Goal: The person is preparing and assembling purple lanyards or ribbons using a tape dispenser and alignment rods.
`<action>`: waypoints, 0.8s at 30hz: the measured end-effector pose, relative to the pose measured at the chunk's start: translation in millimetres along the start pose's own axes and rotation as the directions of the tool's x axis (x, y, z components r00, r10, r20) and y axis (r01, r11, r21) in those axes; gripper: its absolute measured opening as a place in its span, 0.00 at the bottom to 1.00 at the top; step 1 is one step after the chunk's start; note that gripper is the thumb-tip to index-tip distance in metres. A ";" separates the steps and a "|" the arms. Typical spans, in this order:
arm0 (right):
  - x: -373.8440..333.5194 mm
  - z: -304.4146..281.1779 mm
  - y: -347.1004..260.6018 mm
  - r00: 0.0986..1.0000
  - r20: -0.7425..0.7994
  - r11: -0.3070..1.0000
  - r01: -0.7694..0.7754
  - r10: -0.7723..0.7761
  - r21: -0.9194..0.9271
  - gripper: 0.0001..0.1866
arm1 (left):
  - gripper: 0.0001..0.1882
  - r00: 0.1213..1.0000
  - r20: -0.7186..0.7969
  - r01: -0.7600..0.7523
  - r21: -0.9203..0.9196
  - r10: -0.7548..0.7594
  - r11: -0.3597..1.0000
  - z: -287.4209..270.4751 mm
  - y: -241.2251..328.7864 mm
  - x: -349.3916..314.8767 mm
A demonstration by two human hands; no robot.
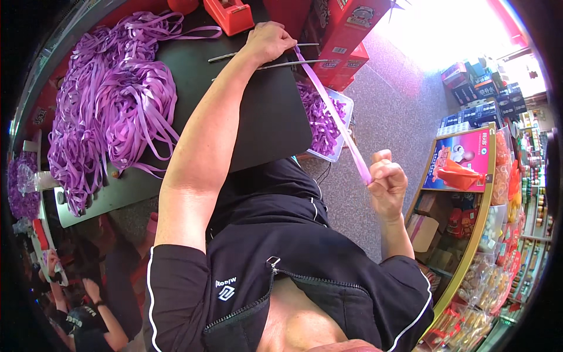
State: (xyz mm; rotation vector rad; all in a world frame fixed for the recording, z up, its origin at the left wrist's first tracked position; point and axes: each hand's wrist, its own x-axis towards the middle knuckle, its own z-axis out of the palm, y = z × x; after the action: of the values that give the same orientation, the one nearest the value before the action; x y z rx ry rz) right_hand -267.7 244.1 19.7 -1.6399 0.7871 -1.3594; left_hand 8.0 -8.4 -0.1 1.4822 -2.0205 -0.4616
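A purple ribbon (334, 111) runs taut and slanting between my two hands, past the corner of a dark tabletop (270, 129). My left hand (270, 42) is closed at its upper end, fingers bent down over two thin metal rods (302, 63) that jut past the table edge. How the ribbon meets the rods is partly hidden by the fingers. The lower end is gripped in my right hand (387, 183), fingers curled in, out over the floor. A large heap of purple ribbon loops (111, 100) covers the table's left side.
Beneath the table edge stands a clear plastic bin (347, 120) of short purple ribbon pieces (319, 120). A red tape dispenser (230, 16) and red boxes (346, 35) are at the far side. Shelves of packaged goods (498, 234) line the right; another person (88, 317) is at lower left.
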 end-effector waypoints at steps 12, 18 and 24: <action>95.7 23.0 -34.8 0.883 0.178 0.900 0.421 -0.435 0.111 0.14 | 0.13 0.998 0.038 0.043 0.015 -0.043 0.999 -0.4 0.3 0.5; 168.7 20.2 -26.4 0.835 0.180 0.843 0.469 -0.521 0.265 0.22 | 0.14 0.997 0.062 0.039 0.074 -0.044 0.997 -8.5 10.6 -5.3; 270.9 55.7 -27.1 0.890 0.314 0.680 -0.006 -0.330 0.734 0.23 | 0.13 0.993 0.107 0.036 0.080 -0.045 0.996 -2.2 10.6 0.7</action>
State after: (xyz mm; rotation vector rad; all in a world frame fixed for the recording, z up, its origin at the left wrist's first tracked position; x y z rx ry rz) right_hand -156.8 32.4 161.6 -1.2829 -0.1872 -1.1427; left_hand 1.3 -5.5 8.0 1.5785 -2.1176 -0.4956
